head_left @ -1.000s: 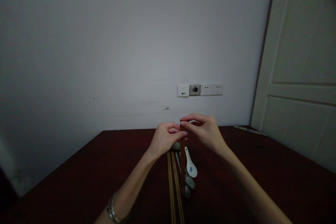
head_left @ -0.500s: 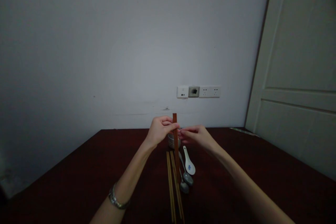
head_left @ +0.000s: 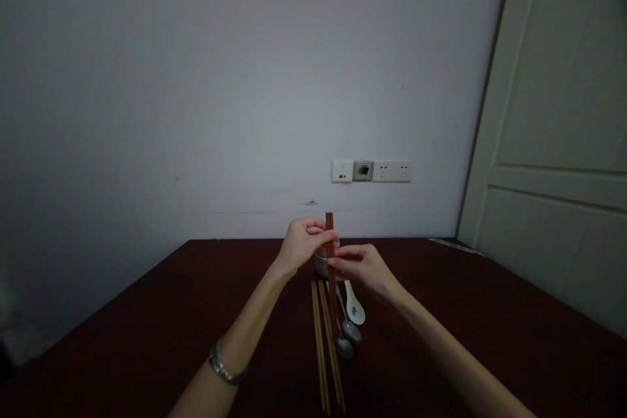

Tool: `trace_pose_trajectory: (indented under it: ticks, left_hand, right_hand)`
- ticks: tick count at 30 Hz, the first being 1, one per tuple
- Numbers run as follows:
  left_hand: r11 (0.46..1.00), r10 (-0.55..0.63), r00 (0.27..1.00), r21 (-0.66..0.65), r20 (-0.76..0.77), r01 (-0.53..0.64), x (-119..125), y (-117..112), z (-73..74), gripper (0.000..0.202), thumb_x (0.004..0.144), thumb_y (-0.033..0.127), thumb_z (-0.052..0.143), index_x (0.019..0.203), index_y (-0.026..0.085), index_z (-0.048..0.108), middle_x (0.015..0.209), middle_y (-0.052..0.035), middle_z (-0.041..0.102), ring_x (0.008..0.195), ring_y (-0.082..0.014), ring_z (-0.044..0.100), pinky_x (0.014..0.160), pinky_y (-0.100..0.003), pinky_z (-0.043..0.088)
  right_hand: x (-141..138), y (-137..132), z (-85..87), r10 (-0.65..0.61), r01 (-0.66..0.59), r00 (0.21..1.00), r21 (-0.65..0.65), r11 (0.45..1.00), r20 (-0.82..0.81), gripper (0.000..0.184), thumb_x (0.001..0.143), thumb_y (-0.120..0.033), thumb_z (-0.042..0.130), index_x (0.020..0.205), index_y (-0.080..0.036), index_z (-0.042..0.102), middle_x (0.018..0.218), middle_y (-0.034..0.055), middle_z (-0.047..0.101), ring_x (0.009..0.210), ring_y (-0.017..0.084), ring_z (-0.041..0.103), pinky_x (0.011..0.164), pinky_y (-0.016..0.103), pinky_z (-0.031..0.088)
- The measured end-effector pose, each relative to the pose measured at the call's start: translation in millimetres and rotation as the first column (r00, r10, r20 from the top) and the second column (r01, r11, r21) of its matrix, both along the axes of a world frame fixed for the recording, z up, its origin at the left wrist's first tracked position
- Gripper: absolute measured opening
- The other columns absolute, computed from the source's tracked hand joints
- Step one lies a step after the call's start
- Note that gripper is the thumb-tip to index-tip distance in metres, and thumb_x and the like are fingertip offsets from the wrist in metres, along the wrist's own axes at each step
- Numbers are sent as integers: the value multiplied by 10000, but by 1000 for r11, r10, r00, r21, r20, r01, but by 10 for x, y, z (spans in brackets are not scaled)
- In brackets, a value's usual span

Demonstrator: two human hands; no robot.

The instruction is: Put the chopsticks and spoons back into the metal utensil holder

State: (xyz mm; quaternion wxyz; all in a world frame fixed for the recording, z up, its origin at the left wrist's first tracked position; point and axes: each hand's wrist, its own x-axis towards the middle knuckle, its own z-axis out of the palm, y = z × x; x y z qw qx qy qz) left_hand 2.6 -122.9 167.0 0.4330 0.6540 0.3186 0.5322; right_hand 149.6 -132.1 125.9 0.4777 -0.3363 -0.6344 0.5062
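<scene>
Reddish-brown chopsticks [head_left: 332,294] stand nearly upright in front of me, pressed together; how many there are I cannot tell. My left hand [head_left: 304,241] is closed on them near the top, thumb in front. Just below it, my right hand [head_left: 363,266] pinches the same chopsticks from the right. Behind them is a small patterned container [head_left: 321,262], partly hidden by the hands. Several pale wooden chopsticks [head_left: 318,346] lie lengthwise on the table. To their right are two metal spoons [head_left: 351,332] and a white ceramic spoon [head_left: 354,308] with a blue mark.
The dark red table [head_left: 235,287] reaches back to a grey wall [head_left: 245,78]. Wall sockets [head_left: 392,171] sit above its back edge. A pale panelled door [head_left: 553,144] stands at the right. A bracelet [head_left: 223,364] circles my left wrist.
My right hand has moved down and left onto the brown chopsticks, below my left hand. The chopsticks stay upright in my left hand. The view has shifted slightly.
</scene>
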Motion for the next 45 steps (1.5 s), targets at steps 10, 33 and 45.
trace_pose_trajectory:
  ticks: [10,33,45]
  left_hand:
    - [999,17,1000,-32,-1,-17,35,60,-55,206,626,262,683,686,98,573,618,-59,656,550,-153,616,548,-270,500]
    - [954,287,953,-115,100,-275,-335,624,-244,445,731,498,508,966,121,540,776,-114,680,651,-174,648,587,-250,490]
    - [739,450,891,-540,-49,-403,-1104,1352,-1538,303,836,405,360,855,132,492,550,-63,632,486,-165,618,474,-240,455]
  right_hand:
    - [28,91,-63,43,-43,999,-1,999,19,323,566,-399,701,735,-123,684,710,27,618,609,110,555,564,258,510]
    - [-7,513,170,17,-19,999,-55,998,-38,350,506,-384,731,721,-112,683,691,45,653,609,130,587,600,285,510]
    - [-58,1355,934,21,-2,993,160,987,-120,213,559,-259,725,699,-108,666,717,54,646,666,126,583,604,276,532]
